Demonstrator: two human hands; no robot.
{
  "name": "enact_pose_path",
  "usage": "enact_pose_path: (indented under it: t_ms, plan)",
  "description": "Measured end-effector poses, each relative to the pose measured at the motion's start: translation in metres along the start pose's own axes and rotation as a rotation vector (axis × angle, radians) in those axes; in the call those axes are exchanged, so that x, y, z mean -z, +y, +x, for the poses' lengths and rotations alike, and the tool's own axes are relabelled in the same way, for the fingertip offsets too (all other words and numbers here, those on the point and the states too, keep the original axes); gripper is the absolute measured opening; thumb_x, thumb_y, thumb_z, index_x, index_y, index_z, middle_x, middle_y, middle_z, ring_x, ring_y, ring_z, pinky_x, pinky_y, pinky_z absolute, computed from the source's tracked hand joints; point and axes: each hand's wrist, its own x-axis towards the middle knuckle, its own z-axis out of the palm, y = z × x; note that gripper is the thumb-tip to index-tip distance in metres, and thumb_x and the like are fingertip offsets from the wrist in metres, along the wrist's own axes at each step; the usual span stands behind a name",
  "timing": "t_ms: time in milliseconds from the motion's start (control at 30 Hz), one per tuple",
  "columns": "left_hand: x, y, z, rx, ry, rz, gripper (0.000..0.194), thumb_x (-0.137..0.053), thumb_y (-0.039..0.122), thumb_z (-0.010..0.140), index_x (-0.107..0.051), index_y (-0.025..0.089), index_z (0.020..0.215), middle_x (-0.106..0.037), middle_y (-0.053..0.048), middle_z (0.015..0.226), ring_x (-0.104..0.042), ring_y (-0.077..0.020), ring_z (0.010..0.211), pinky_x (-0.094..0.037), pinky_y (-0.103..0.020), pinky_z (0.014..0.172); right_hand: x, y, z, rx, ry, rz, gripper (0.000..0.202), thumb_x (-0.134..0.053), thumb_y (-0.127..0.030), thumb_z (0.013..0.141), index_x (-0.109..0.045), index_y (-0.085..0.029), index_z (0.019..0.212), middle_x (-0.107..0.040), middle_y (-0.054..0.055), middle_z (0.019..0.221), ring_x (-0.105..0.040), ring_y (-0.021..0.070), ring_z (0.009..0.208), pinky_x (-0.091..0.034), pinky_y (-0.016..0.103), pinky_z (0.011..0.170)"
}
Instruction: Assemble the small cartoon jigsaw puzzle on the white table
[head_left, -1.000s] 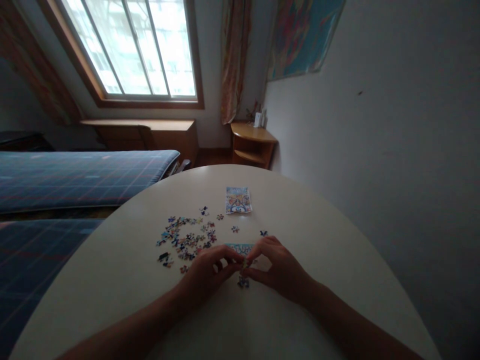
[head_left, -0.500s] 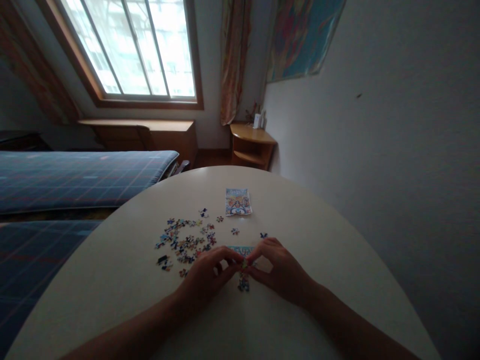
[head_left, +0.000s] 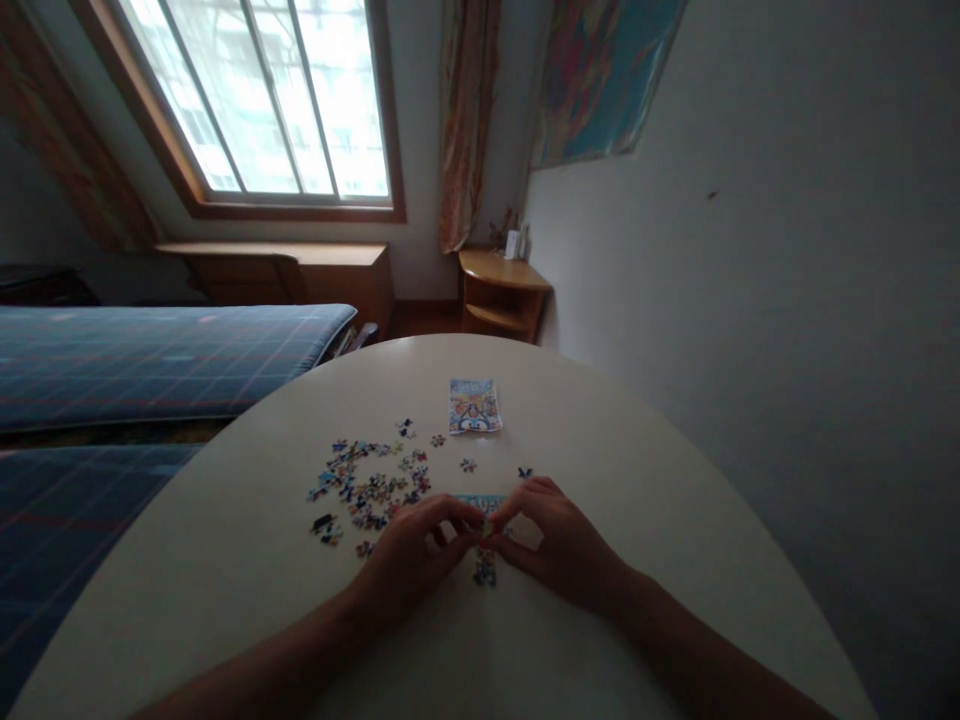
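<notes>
My left hand (head_left: 420, 540) and my right hand (head_left: 551, 535) meet over a partly joined jigsaw puzzle (head_left: 480, 498), fingertips almost touching. Each hand pinches thumb against forefinger at a small jigsaw piece (head_left: 486, 530), mostly covered by the fingers. Below the fingertips a short strip of joined pieces (head_left: 485, 570) points toward me, and a blue-green joined row shows above them. To the left of my left hand lies a spread of loose jigsaw pieces (head_left: 375, 490). One loose piece (head_left: 525, 472) sits just beyond my right hand, and another (head_left: 468, 465) lies further left.
A small printed picture sheet (head_left: 475, 405) lies on the round white table (head_left: 637, 480), beyond the puzzle. A bed with a plaid mattress (head_left: 172, 360) stands left of the table. A wooden corner shelf (head_left: 502, 268) is behind it, and a wall runs along the right.
My right-hand fingertips have drawn very slightly closer to the left ones over the piece. The whole view has shifted a little; the loose pieces lie as before.
</notes>
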Motion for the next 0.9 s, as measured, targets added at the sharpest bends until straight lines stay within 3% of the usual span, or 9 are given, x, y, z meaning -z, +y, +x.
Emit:
enact_pose_path:
  t_ms: [233,400,667,900]
  plan:
    - [0.001,-0.003,0.001,-0.01,0.011,0.094,0.012,-0.063,0.016,0.085,-0.07,0.023,0.091,-0.072,0.001,0.081,-0.066,-0.0128,0.069,-0.051,-0.023,0.066,0.003,0.0,0.0,-0.02,-0.027,-0.015,0.013,-0.075,-0.023,0.08,-0.065,-0.022,0.087,-0.072,0.0,0.082,-0.065,0.0179,0.08,-0.041,0.035,0.085]
    - [0.001,-0.007,0.0,-0.099,0.018,0.26,0.015,-0.067,0.016,0.083,-0.068,0.024,0.096,-0.073,-0.002,0.096,-0.067,-0.0192,0.092,-0.053,-0.034,0.085,0.013,0.007,-0.001,-0.055,-0.083,-0.053,0.016,-0.074,-0.02,0.079,-0.064,-0.022,0.091,-0.072,0.002,0.09,-0.064,0.0202,0.089,-0.042,0.037,0.089]
    - [0.003,0.0,-0.008,-0.216,-0.122,0.407,0.039,-0.067,0.014,0.08,-0.059,0.025,0.116,-0.062,-0.006,0.128,-0.057,-0.0242,0.12,-0.051,-0.043,0.099,0.03,0.015,-0.002,-0.008,-0.242,-0.041,0.016,-0.076,-0.025,0.079,-0.064,-0.023,0.089,-0.067,0.004,0.105,-0.061,0.0203,0.102,-0.041,0.038,0.095]
    - [0.004,-0.002,-0.007,-0.215,-0.179,0.408,0.035,-0.066,0.016,0.082,-0.059,0.025,0.116,-0.06,-0.006,0.13,-0.053,-0.0243,0.124,-0.046,-0.045,0.106,0.027,0.01,-0.002,0.023,-0.26,-0.054,0.016,-0.077,-0.026,0.078,-0.065,-0.023,0.088,-0.067,0.004,0.106,-0.061,0.0196,0.102,-0.037,0.04,0.1]
